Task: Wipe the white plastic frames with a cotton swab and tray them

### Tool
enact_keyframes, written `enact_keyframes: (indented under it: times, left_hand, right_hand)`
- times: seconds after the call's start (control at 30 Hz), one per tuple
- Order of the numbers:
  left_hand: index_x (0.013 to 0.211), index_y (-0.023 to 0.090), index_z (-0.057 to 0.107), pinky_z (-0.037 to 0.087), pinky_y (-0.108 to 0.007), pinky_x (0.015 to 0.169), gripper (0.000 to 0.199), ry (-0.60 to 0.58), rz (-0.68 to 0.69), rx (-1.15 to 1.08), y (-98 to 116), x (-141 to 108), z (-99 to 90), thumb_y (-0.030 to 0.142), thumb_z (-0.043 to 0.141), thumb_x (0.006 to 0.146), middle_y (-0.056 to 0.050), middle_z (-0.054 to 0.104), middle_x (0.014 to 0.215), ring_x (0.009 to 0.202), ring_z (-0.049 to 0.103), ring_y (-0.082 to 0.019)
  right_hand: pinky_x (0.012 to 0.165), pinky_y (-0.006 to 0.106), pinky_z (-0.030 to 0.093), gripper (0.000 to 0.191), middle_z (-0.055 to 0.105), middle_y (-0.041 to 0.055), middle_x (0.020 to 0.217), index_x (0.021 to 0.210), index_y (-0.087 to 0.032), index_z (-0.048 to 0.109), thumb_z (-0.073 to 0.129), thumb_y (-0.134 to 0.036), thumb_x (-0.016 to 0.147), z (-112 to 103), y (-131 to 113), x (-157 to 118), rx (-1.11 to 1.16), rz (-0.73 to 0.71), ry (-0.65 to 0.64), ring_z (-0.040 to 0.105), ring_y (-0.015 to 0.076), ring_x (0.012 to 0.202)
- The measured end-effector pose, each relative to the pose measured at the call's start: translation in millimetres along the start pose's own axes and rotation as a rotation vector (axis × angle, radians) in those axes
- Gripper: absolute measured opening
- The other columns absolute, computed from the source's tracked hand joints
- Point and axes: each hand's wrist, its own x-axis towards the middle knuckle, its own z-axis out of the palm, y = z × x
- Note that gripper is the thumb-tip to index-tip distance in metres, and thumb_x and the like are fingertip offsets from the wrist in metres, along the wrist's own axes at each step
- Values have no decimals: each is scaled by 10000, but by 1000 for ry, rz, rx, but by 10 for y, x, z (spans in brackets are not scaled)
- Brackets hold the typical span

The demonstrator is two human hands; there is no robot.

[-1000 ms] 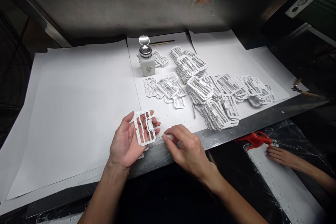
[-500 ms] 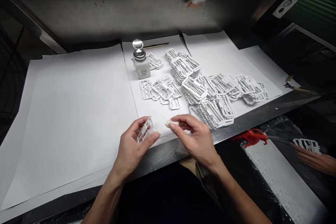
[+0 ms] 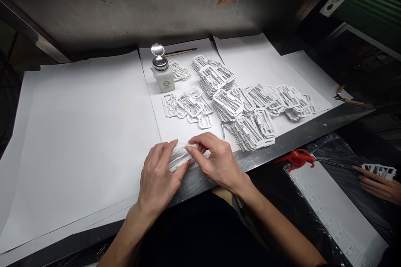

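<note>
My left hand [image 3: 158, 177] is closed around the edges of a white plastic lattice frame [image 3: 178, 156], which it holds tilted just above the table's front edge. With thumb and fingers, my right hand [image 3: 217, 162] pinches a small white wad [image 3: 193, 146] against the frame's upper right end. The wad's material is too small to tell, and fingers hide part of it. Beyond my hands lie a loose group of similar frames [image 3: 190, 105] and large overlapping stacks of them [image 3: 250, 131]. A small metal tool [image 3: 223, 130] sits beside the nearest stack, partly covered.
A pump bottle [image 3: 164, 81] with its lid up stands behind the loose frames. A thin pointed tool [image 3: 181, 52] lies at the back. Pliers [image 3: 347, 99] rest at the right. A red-handled air gun [image 3: 297, 159] is below the edge, near another person's hand [image 3: 380, 187] holding frames.
My right hand has moved left, bringing the wad onto the frame. My left hand has turned the frame flatter. The view has shifted slightly.
</note>
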Motion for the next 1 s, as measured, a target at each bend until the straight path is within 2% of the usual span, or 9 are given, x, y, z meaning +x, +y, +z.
enact_keyframes:
  times: [0.1, 0.17, 0.3, 0.5, 0.63, 0.73, 0.83, 0.93, 1.0]
  left_hand:
    - [1142, 289, 597, 349, -330, 857, 459, 26, 0, 88, -8, 0, -12, 324, 679, 692, -59, 563, 1008, 958, 500, -269]
    - [1168, 287, 573, 354, -311, 806, 469, 32, 10, 165, -14, 4, -21, 354, 659, 712, -57, 556, 1013, 932, 510, -258]
    - [1135, 289, 590, 350, -287, 724, 469, 34, -4, 166, -13, 12, -15, 382, 682, 684, -49, 558, 988, 848, 521, -239]
    - [1042, 265, 610, 356, -280, 655, 408, -10, -34, 130, 14, 16, 8, 389, 694, 662, -41, 573, 932, 771, 524, -220]
    - [1009, 240, 596, 352, -278, 612, 318, -15, 20, 229, 33, 23, 21, 372, 632, 721, -40, 585, 908, 736, 540, -205]
    - [1037, 215, 568, 371, -281, 607, 356, 22, 62, 361, 34, 28, 36, 395, 611, 733, -46, 602, 939, 780, 569, -217]
    - [1048, 191, 550, 383, -279, 579, 365, 14, 84, 485, 41, 30, 46, 403, 584, 753, -44, 610, 949, 771, 586, -209]
    - [1015, 192, 554, 382, -275, 557, 306, -17, 68, 512, 58, 28, 48, 370, 566, 767, -40, 610, 936, 739, 587, -198]
    - [1009, 197, 537, 390, -281, 580, 317, -22, 40, 478, 64, 27, 43, 385, 578, 758, -43, 609, 948, 752, 586, -203]
  right_hand:
    - [642, 237, 453, 108, 601, 38, 841, 903, -173, 613, 520, -159, 850, -68, 12, -45, -186, -33, -167, 557, 120, 668]
    - [639, 235, 449, 105, 596, 35, 837, 903, -175, 609, 523, -154, 848, -118, 18, -83, -233, -19, -195, 558, 121, 669]
    - [656, 236, 464, 115, 595, 40, 860, 945, -171, 598, 523, -194, 862, -115, -17, -75, -157, -23, -99, 559, 123, 687]
    - [680, 221, 478, 124, 601, 42, 885, 961, -159, 596, 542, -189, 854, 64, -96, 97, -62, -71, 19, 567, 114, 701]
    - [636, 224, 465, 133, 599, 52, 882, 937, -150, 608, 501, -196, 871, 110, -90, 193, -193, -119, -22, 563, 128, 717]
    - [600, 230, 449, 139, 596, 54, 864, 908, -145, 613, 483, -169, 868, 72, -87, 219, -314, -92, -7, 552, 129, 680]
    - [633, 227, 455, 130, 602, 55, 870, 928, -138, 608, 498, -167, 864, 49, -113, 211, -300, -89, 31, 556, 128, 697]
    - [652, 221, 461, 139, 603, 51, 875, 929, -150, 609, 483, -172, 875, 71, -128, 209, -277, -132, -38, 564, 132, 733]
    - [606, 222, 451, 141, 599, 53, 862, 907, -145, 614, 480, -153, 866, 73, -108, 218, -307, -110, -58, 555, 129, 695]
